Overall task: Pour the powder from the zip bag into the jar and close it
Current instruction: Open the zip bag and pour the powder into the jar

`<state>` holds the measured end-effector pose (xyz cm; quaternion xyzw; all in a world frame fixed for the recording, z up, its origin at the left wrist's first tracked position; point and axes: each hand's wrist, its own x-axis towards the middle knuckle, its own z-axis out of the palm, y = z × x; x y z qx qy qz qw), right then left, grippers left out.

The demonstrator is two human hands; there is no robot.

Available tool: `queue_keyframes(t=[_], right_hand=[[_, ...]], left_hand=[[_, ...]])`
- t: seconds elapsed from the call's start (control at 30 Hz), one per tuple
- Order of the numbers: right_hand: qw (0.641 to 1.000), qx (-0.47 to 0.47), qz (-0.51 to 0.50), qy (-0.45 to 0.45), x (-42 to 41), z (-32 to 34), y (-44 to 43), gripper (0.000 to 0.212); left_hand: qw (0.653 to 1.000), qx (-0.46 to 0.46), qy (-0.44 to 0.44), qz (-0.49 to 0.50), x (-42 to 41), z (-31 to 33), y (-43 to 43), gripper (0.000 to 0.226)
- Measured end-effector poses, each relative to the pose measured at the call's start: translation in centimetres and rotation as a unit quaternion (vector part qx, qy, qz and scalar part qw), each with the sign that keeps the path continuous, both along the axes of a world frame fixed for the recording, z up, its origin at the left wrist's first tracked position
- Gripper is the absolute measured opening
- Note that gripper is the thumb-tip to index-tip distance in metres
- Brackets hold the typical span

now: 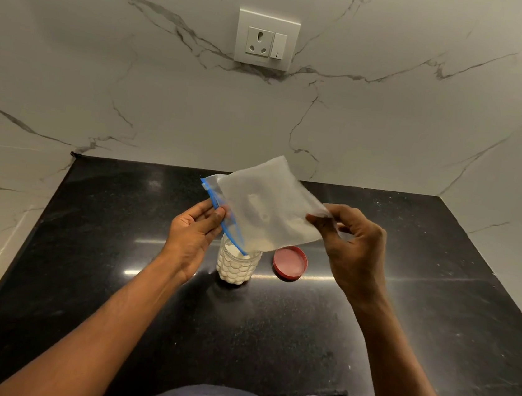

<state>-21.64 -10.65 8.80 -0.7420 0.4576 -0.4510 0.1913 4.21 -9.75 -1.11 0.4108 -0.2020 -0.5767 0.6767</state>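
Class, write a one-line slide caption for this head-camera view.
Two hands tip a zip bag over an open jar of white powder, red lid beside it.

Bag in my grip: thin clear plastic film, hazy with powder, blue plastic zip strip. Jar: clear plastic, scale-embossed wall. Lid: smooth red plastic. Counter: polished black speckled stone, glossy. Wall: veined marble, satin sheen
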Motion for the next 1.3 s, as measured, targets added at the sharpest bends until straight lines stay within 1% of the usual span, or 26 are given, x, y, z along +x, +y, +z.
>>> queue_keyframes(t=[0.07, 0.17, 0.2, 0.27, 0.4, 0.47, 0.6, 0.63, 0.7, 0.73, 0.8, 0.87, 1.0, 1.1, 1.2, 1.3], right_hand=[[1.000, 0.000, -0.004, 0.013, 0.1, 0.0, 0.3, 0.013], [1.000, -0.004, -0.012, -0.022, 0.1, 0.2, 0.6, 0.016], [1.000, 0.003, -0.009, -0.018, 0.1, 0.2, 0.6, 0.017], [1.000, 0.013, 0.001, 0.021, 0.0, 0.0, 0.6, 0.014], [1.000, 0.016, -0.006, 0.007, 0.0, 0.3, 0.5, 0.014], [0.999, 0.016, -0.001, 0.029, 0.2, 0.4, 0.6, 0.013], [1.000, 0.023, -0.006, -0.010, 0.5, 0.7, 0.4, 0.022], [1.000, 0.025, 0.002, 0.003, 0.5, 0.8, 0.4, 0.020], [0.999, 0.017, 0.018, 0.048, 0.8, 0.6, 0.6, 0.014], [0.999, 0.011, 0.015, 0.050, 1.0, 0.6, 0.7, 0.013], [1.000, 0.003, -0.004, 0.017, 1.0, 0.8, 0.7, 0.011], [1.000, -0.004, -0.014, 0.003, 1.1, 1.1, 0.6, 0.014], [0.999, -0.007, 0.009, 0.047, 1.4, 1.2, 0.8, 0.010], [0.998, -0.050, 0.010, 0.040, 2.0, 0.9, 1.3, 0.016], [0.993, -0.079, 0.022, 0.087, 3.2, 0.3, 2.2, 0.015], [0.996, -0.086, -0.017, 0.032, 3.5, 0.3, 2.0, 0.014]], left_hand=[[1.000, 0.003, 0.001, 0.000, 0.0, 0.0, 0.0, 0.045], [1.000, 0.002, -0.002, 0.000, 0.1, -0.1, 0.1, 0.042], [1.000, 0.002, -0.002, -0.002, 0.1, -0.2, 0.2, 0.041], [1.000, 0.004, 0.002, -0.003, 0.0, -0.2, 0.3, 0.041], [1.000, 0.005, 0.004, 0.001, -0.1, 0.0, 0.5, 0.040], [1.000, 0.009, 0.007, 0.003, -0.3, 0.0, 0.6, 0.039], [1.000, 0.018, 0.003, 0.008, -0.4, 0.2, 0.8, 0.029], [1.000, 0.019, 0.002, 0.009, -0.3, 0.2, 0.9, 0.028], [1.000, 0.023, 0.004, 0.011, -0.3, 0.3, 1.0, 0.027], [1.000, 0.025, 0.005, 0.011, -0.3, 0.4, 1.1, 0.026], [1.000, 0.025, 0.005, 0.010, -0.4, 0.5, 1.1, 0.025], [1.000, 0.026, 0.001, 0.009, -0.5, 0.5, 1.1, 0.025], [0.999, 0.024, 0.018, 0.013, -0.4, 0.6, 1.1, 0.027], [0.999, 0.025, 0.027, 0.018, -0.1, 0.3, 1.1, 0.031], [0.999, 0.031, 0.021, 0.020, -0.2, 0.0, 1.0, 0.029], [0.999, 0.020, 0.027, 0.016, -0.2, 0.1, 0.9, 0.039]])
